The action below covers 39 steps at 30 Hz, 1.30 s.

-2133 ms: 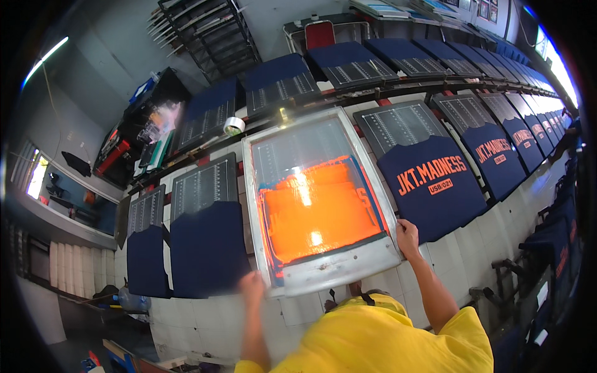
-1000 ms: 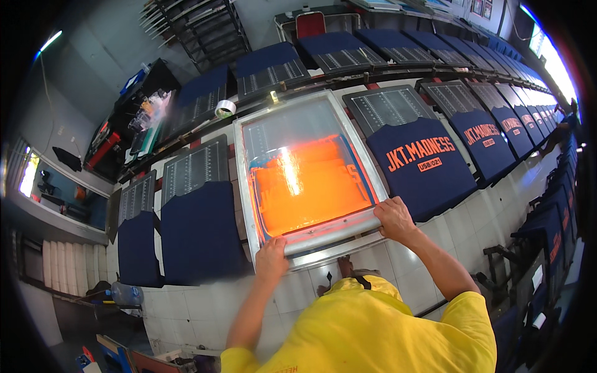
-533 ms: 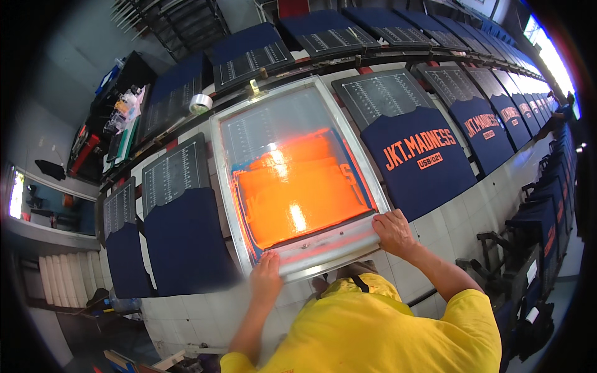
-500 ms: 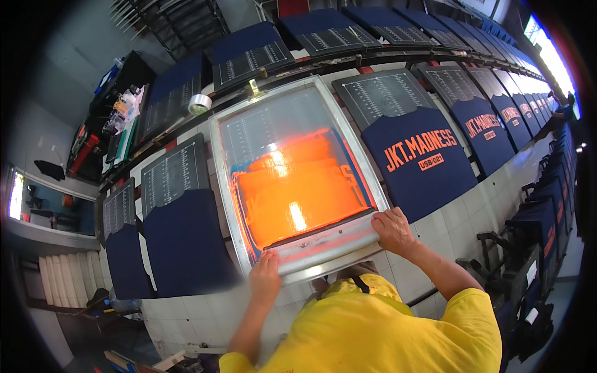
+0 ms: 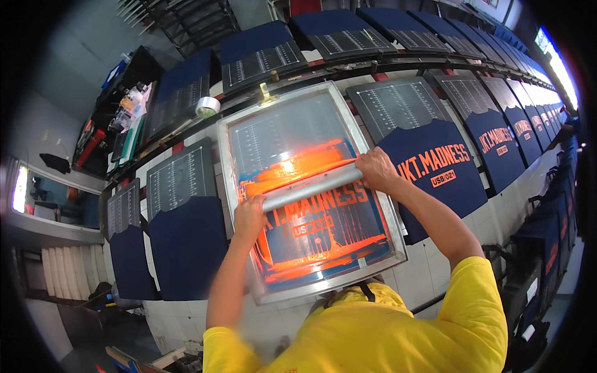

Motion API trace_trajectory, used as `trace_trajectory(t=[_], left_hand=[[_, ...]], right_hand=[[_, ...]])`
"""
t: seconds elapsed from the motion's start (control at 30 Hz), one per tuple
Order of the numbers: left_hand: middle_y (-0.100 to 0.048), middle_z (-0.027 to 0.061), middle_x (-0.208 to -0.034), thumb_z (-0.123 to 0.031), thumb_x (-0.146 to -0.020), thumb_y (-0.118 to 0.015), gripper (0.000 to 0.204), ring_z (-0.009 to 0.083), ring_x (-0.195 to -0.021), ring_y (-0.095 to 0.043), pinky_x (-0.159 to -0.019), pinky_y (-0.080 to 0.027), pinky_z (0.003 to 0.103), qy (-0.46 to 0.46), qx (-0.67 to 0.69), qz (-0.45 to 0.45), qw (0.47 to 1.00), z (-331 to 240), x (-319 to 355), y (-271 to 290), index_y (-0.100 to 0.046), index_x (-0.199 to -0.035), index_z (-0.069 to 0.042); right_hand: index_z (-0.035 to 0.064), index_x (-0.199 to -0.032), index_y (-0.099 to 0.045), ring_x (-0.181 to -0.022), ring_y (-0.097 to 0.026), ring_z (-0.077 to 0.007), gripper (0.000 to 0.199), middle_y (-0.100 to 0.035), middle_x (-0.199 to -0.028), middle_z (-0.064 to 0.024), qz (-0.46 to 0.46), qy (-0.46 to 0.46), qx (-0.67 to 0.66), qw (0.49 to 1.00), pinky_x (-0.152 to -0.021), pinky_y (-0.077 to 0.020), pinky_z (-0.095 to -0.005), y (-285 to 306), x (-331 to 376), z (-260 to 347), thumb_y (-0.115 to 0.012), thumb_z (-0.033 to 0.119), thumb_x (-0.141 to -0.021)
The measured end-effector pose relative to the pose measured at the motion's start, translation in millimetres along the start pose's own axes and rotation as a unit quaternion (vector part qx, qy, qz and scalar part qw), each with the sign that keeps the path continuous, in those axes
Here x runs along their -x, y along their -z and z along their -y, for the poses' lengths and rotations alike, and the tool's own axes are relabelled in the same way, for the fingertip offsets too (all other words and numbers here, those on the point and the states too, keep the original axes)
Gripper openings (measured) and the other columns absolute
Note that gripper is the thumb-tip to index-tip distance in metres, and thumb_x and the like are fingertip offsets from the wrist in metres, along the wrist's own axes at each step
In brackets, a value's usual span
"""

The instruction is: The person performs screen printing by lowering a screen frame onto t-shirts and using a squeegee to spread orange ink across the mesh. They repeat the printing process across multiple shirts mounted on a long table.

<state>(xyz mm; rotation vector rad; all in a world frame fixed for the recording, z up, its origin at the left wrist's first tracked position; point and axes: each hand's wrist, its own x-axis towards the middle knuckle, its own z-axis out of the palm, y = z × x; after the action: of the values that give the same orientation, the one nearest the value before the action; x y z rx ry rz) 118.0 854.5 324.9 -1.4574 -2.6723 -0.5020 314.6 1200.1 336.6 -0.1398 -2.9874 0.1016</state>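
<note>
A metal-handled squeegee (image 5: 313, 188) lies across a silkscreen, tilted slightly up to the right. My left hand (image 5: 250, 217) is wrapped round its left end, and my right hand (image 5: 377, 169) grips the right end. The metal screen frame (image 5: 333, 288) rests over a dark board. Beyond the squeegee, thick wet orange ink (image 5: 301, 163) is heaped on the mesh. On the near side the mesh is mostly wiped, showing orange lettering and streaks, with a band of ink along the near end. The squeegee's blade is hidden under its handle.
To the right, a navy shirt (image 5: 438, 193) with orange lettering lies on a board, with more in a row beyond. Plain navy shirts (image 5: 188, 248) lie on boards at left. A tape roll (image 5: 207, 107) sits on the rail, near a brass-coloured clamp (image 5: 266, 93) at the frame's far edge.
Both hands have moved away from me, from the frame's near end to mid-screen, with the squeegee. The orange ink has been pushed toward the far side, uncovering the lettering.
</note>
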Motion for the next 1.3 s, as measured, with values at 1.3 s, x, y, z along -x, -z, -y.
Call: trace_trajectory(t=[1.3], left_hand=[[-0.072,0.0123,-0.103,0.006,-0.065,-0.067,0.037,0.0306,-0.095,-0.069,-0.079,-0.058,0.041,-0.016,0.039,-0.024,0.999,31.3,29.6,11.4,-0.069,-0.101,-0.004]], right_hand=[[0.0058,-0.090,-0.063,-0.088,-0.062,-0.0291,0.040,-0.065,-0.090,-0.0099,-0.032,0.011,0.000,0.999,-0.078,-0.0444,-0.0425,-13.0,17.3,50.0,-0.080,0.007,-0.054]])
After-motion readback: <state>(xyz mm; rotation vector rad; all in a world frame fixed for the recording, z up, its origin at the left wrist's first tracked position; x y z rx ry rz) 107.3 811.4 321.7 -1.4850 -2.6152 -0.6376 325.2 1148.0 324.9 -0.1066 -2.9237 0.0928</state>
